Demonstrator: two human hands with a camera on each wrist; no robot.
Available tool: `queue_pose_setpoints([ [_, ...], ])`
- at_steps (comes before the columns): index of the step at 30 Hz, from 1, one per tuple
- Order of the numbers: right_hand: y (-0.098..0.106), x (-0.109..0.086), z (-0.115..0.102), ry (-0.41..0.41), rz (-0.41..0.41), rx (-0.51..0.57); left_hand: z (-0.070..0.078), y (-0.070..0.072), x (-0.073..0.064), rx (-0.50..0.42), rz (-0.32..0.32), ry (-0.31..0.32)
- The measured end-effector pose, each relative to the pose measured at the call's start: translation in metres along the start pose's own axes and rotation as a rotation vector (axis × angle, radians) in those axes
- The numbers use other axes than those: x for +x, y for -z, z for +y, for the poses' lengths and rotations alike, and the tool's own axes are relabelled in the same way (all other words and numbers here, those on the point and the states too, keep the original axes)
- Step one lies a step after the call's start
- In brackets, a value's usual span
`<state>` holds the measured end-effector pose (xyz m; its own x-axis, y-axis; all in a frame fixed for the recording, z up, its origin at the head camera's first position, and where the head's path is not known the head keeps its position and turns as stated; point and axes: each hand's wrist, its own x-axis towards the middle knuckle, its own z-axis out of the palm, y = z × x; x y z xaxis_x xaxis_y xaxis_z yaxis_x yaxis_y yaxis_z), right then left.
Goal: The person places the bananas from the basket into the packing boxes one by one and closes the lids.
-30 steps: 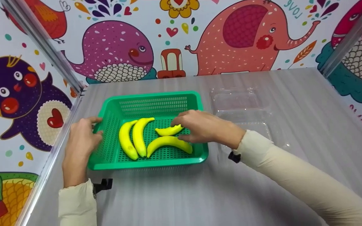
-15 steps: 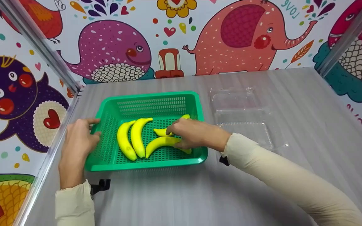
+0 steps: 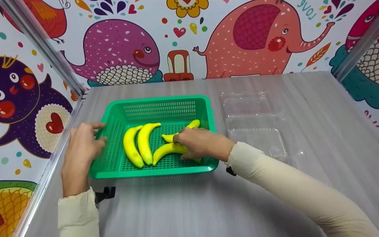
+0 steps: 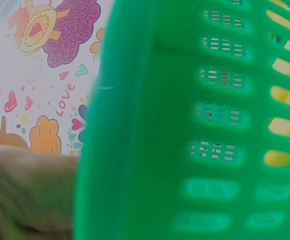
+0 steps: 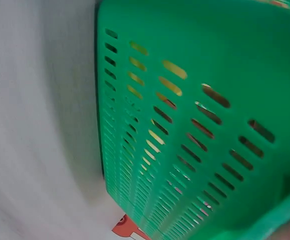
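Note:
In the head view, a green plastic basket (image 3: 169, 169) holds several yellow bananas. My left hand (image 3: 82, 148) is at its left rim, with fingers and thumb gripping the edge. Reaching over the right side, my right hand (image 3: 202, 143) pinches the lower right banana (image 3: 168, 150) between fingers and thumb, covering its right part. Just behind lies another banana (image 3: 193, 124), partly hidden by that hand. Two bananas lie side by side on the left, one outer banana (image 3: 131, 148) and one inner banana (image 3: 145, 144). Both wrist views mostly show the basket's slotted walls.
Right of the basket, a clear plastic clamshell container (image 3: 257, 130) lies open on the grey table (image 3: 163, 210). Walls with cartoon animals (image 3: 248, 39) stand behind and at the sides, joined by metal corner posts (image 3: 41, 42).
My right hand has lowered and moved slightly left, closing its fingers around the lower right banana. My left hand stays at the basket's left rim.

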<state>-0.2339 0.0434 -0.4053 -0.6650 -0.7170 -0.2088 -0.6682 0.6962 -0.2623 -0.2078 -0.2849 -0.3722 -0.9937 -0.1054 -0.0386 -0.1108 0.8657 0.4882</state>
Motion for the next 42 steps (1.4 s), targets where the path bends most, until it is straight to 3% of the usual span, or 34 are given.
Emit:
queue_pose_setpoints([
  [9, -0.007, 0.001, -0.002, -0.058, 0.015, -0.078, 0.000, -0.001, 0.001, -0.017, -0.005, 0.009],
  [16, -0.008, -0.001, -0.003, -0.071, 0.029, -0.127, 0.000, -0.003, 0.000, -0.006, 0.038, -0.011],
  [34, -0.003, -0.016, -0.003, 0.022, 0.191, 0.011, -0.001, -0.005, -0.001, -0.025, 0.052, 0.002],
  [42, 0.011, -0.030, -0.002, 0.063, 0.268, 0.114, -0.001, -0.005, 0.001, -0.016, 0.064, -0.003],
])
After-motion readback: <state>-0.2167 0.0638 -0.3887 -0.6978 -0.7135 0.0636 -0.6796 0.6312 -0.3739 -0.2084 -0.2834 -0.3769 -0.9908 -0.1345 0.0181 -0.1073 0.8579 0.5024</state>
